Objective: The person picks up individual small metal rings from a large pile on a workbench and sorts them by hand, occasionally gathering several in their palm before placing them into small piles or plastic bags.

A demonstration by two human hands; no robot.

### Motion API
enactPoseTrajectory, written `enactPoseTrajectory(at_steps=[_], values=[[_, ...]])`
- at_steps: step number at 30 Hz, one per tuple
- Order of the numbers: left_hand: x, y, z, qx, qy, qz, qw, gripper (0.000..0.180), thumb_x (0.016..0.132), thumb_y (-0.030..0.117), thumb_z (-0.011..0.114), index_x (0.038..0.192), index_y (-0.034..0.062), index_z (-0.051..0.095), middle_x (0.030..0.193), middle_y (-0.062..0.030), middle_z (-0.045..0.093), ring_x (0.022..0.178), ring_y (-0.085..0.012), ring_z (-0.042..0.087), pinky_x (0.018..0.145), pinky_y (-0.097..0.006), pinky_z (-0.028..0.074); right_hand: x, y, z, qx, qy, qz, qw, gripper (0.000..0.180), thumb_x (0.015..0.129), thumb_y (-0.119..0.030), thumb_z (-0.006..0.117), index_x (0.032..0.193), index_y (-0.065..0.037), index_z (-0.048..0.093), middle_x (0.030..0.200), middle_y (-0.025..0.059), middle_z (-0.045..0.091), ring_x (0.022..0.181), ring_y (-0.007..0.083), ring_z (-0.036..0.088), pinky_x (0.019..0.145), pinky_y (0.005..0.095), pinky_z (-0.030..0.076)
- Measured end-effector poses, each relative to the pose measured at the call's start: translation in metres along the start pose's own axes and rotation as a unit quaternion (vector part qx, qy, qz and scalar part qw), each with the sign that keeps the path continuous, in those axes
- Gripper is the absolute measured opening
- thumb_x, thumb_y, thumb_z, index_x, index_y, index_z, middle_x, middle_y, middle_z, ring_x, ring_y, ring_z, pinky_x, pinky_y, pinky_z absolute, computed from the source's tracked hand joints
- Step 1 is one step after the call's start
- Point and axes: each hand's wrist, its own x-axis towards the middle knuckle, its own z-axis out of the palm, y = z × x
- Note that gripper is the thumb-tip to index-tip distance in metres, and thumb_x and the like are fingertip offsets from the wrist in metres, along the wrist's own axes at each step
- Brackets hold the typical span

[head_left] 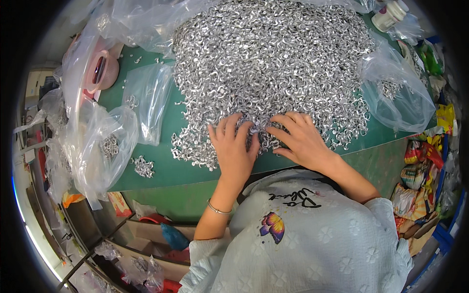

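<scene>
A broad heap of small, shiny, curved metal pieces (273, 63) covers much of the green table (168, 176). At the heap's near edge my left hand (233, 144) lies palm down, fingers apart, its fingertips among the pieces. Just to its right, my right hand (304, 141) rests on the same edge with spread fingers, its thumb turned toward the left hand. A small gap with loose metal pieces separates the two. Neither hand visibly grips a piece, though the palms' undersides are hidden.
Left of the heap lie a flat clear bag (149, 110), a small pile of metal pieces (143, 167) and a pink bowl (105, 73). A clear plastic bag (398, 93) with pieces lies right, a white bottle (390, 17) at far right. Colourful packages (420, 180) fill the right side.
</scene>
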Motion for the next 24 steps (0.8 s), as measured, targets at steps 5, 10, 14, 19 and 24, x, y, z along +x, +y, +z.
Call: enactPoseTrajectory(at_steps=[5, 10, 14, 19, 24], values=[[0.000, -0.020, -0.008, 0.040, 0.044, -0.028, 0.998, 0.023, 0.071, 0.006, 0.064, 0.092, 0.0080, 0.056, 0.106, -0.0081, 0.052, 0.103, -0.0290, 0.046, 0.095, -0.050, 0.026, 0.007, 0.005, 0.014, -0.030, 0.040, -0.002, 0.999, 0.040, 0.066, -0.021, 0.070, 0.101, -0.010, 0.055, 0.108, 0.0042, 0.049, 0.098, 0.0219, 0.046, 0.078, 0.0345, 0.035], [-0.003, -0.036, -0.017, 0.019, 0.080, -0.078, 0.994, 0.021, 0.073, 0.006, 0.063, 0.094, 0.0068, 0.057, 0.107, -0.0085, 0.050, 0.103, -0.0288, 0.046, 0.097, -0.050, 0.025, 0.028, 0.008, 0.019, -0.054, 0.082, -0.015, 0.995, 0.033, 0.065, -0.018, 0.070, 0.094, -0.010, 0.055, 0.099, 0.0016, 0.052, 0.092, 0.0191, 0.047, 0.073, 0.0326, 0.034], [-0.004, -0.038, -0.026, 0.009, 0.129, -0.099, 0.987, 0.021, 0.075, 0.001, 0.062, 0.095, 0.0027, 0.055, 0.102, -0.0117, 0.053, 0.095, -0.0296, 0.050, 0.085, -0.038, 0.037, 0.029, 0.007, 0.016, -0.052, 0.103, -0.011, 0.993, 0.026, 0.066, -0.013, 0.069, 0.089, -0.009, 0.057, 0.096, 0.0016, 0.053, 0.090, 0.0196, 0.047, 0.074, 0.0330, 0.034], [-0.019, -0.029, -0.030, -0.039, 0.130, -0.085, 0.987, 0.024, 0.075, -0.002, 0.060, 0.099, 0.0016, 0.055, 0.099, -0.0120, 0.053, 0.094, -0.0295, 0.051, 0.082, -0.036, 0.040, 0.026, -0.003, 0.009, -0.027, 0.123, 0.020, 0.992, 0.021, 0.068, -0.007, 0.067, 0.088, -0.008, 0.059, 0.096, 0.0021, 0.054, 0.090, 0.0201, 0.048, 0.076, 0.0331, 0.034], [-0.018, -0.020, -0.027, -0.009, 0.079, -0.129, 0.988, 0.029, 0.074, 0.003, 0.063, 0.102, 0.0060, 0.056, 0.106, -0.0085, 0.052, 0.099, -0.0259, 0.049, 0.086, -0.038, 0.034, 0.046, -0.016, 0.033, -0.109, 0.032, -0.095, 0.989, 0.013, 0.070, -0.010, 0.056, 0.083, -0.008, 0.058, 0.089, 0.0029, 0.052, 0.090, 0.0183, 0.047, 0.080, 0.0326, 0.035]])
